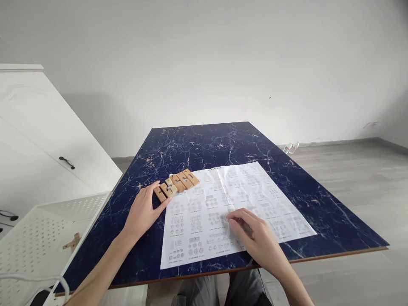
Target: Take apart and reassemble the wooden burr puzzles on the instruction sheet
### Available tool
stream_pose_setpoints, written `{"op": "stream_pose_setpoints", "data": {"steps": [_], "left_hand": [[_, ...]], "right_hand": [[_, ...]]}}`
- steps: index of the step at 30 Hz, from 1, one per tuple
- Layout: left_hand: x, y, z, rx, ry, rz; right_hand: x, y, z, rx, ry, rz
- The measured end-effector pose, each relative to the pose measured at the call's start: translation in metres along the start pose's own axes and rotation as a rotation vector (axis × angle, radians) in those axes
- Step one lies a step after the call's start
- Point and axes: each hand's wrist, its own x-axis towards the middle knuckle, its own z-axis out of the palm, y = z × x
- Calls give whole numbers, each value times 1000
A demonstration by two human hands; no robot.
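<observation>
A slanting row of several notched wooden puzzle pieces lies across the upper left corner of a large white printed sheet. My left hand is at the near left end of this row, thumb on one side and fingers on the other, closed around the end pieces. One lighter small block sits among them, over the notches. My right hand rests on the lower middle of the sheet, fingers curled and thumb drawn in against them; no object shows in it. Rows of small diagrams and text cover the creased sheet.
The dark blue marbled table has a brown front edge close to my legs. At the left stand a white cabinet and a perforated white bin with a wooden piece inside. A white cable loops near the lower left corner.
</observation>
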Motion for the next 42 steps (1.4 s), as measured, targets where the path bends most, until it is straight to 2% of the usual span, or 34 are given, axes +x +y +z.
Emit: {"op": "stream_pose_setpoints", "data": {"steps": [23, 42], "left_hand": [[0, -2, 0, 5, 35, 43], [-1, -1, -1, -7, 5, 22]], "right_hand": [[0, 0, -1, -3, -5, -1], [0, -2, -2, -4, -6, 12]]}}
